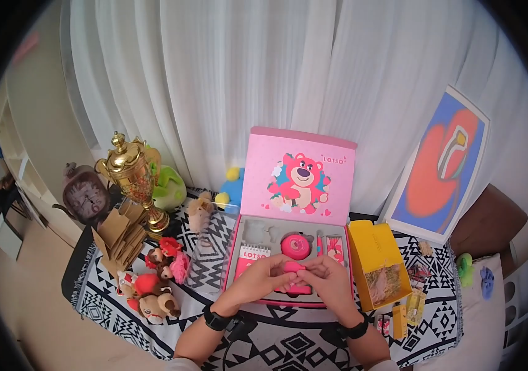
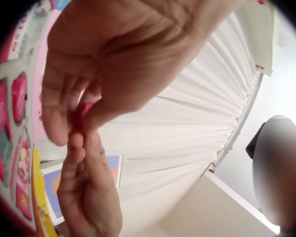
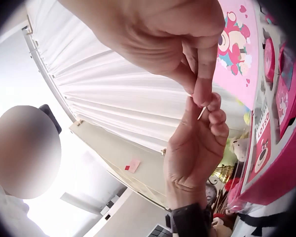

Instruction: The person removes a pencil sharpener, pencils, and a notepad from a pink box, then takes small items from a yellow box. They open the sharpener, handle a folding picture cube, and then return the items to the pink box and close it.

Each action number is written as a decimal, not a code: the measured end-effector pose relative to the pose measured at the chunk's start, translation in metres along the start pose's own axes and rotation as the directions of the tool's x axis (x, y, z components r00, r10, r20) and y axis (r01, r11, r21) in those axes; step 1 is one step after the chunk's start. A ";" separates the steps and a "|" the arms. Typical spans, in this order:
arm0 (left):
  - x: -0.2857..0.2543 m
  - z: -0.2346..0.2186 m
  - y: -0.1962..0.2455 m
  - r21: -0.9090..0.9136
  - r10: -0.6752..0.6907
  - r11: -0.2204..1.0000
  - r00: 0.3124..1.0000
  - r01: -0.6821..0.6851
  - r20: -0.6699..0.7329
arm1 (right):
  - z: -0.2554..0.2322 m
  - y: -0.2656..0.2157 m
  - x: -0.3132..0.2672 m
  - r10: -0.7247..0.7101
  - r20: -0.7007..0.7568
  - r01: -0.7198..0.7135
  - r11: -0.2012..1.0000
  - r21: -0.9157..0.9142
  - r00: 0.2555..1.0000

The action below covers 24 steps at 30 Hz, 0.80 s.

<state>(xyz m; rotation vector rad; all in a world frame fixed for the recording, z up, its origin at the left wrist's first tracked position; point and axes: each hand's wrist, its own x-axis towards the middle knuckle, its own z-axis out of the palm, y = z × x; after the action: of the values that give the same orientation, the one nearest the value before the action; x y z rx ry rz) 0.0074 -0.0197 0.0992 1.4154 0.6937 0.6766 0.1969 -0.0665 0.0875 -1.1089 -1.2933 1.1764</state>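
Note:
Both hands meet over the front of an open pink gift box [image 1: 239, 238]. Between the fingertips of the left hand [image 1: 256, 281] is a small pink object [image 1: 292, 267], mostly hidden by the fingers; its kind I cannot tell. The right hand [image 1: 331, 281] pinches at the same object from the other side, thumb and index finger against the left fingertips. A thin pale edge [image 3: 202, 113] shows between the fingers in the right wrist view. In the box's grey insert sit a round pink item [image 1: 295, 246] and a spiral LOTSO notepad [image 1: 253, 255]. The lid stands up with a pink bear print.
A yellow box [image 1: 353, 247] with shredded filler stands right of the pink box, small packets beside it. To the left are plush toys [image 1: 153, 300], folded cardboard [image 1: 119, 238] and a gold trophy cup [image 1: 129, 170]. A framed picture [image 1: 440, 167] leans at the back right.

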 end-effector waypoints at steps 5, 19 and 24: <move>0.014 -0.021 -0.031 -0.116 0.079 0.990 0.997 -0.081 -0.023 | 0.012 0.008 0.014 -0.002 -0.049 0.002 1.000 -0.006 0.999; 0.017 -0.039 -0.026 -0.002 -0.056 0.998 0.987 0.056 -0.150 | 0.011 0.003 0.061 0.091 0.002 -0.089 0.986 -0.139 0.996; 0.018 -0.040 -0.026 -0.017 -0.099 0.995 0.969 0.098 -0.227 | 0.017 0.000 0.064 0.039 0.019 -0.034 0.975 -0.218 0.999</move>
<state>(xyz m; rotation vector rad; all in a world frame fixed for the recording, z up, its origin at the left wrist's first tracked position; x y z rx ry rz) -0.0119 0.0186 0.0711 1.3005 0.9353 0.7688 0.1769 -0.0038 0.0940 -1.2846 -1.4512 1.0959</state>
